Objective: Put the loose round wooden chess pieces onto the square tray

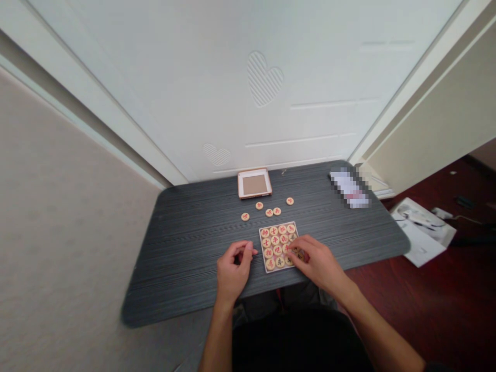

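Observation:
A shallow square tray (261,248) near the table's front edge is filled with rows of round wooden xiangqi pieces (276,250), marked in red or black. Over the tray's right side reaches my right hand (315,261); its thumb and fingertips are closed at a red-marked xiangqi piece (286,248), and the hand hides several black-marked ones. Just left of the tray, my left hand (234,269) rests with curled fingers; what they hold, if anything, is hidden. Several loose red-marked pieces (259,205) lie behind the tray.
An open box lid (254,184) lies at the table's back edge by the white door (186,77). A pixelated phone-like object (349,188) is at the back right of the dark table (186,243). A white box (422,232) stands on the reddish floor to the right.

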Available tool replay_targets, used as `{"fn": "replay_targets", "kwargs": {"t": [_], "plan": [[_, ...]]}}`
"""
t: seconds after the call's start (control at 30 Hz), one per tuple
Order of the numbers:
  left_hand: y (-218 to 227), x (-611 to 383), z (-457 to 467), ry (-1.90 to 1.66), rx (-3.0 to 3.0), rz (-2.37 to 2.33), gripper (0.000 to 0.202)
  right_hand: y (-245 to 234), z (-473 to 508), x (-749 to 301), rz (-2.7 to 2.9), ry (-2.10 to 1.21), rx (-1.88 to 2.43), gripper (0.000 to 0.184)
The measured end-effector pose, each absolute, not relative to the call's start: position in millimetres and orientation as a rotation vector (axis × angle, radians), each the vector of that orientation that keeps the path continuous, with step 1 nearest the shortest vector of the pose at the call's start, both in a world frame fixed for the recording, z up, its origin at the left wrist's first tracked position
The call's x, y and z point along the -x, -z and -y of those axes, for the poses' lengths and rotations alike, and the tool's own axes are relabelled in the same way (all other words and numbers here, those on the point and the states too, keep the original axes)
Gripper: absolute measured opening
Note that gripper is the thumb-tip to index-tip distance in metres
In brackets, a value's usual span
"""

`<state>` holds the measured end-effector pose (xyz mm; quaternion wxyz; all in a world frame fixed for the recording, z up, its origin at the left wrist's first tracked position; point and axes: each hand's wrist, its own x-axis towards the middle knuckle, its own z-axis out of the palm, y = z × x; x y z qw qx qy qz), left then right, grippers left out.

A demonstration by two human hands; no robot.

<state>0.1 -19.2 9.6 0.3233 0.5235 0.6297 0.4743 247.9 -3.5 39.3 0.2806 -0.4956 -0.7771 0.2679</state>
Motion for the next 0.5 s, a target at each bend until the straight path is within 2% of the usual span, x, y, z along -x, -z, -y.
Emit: {"fn": "replay_targets", "kwargs": {"t": [0.5], "plan": [[-12.7,-0.9,14.9,-1.174,-1.387,-1.627,0.025,-34.5,-9.3,-267.6,1.806,-0.586,1.354,0.018]]}}
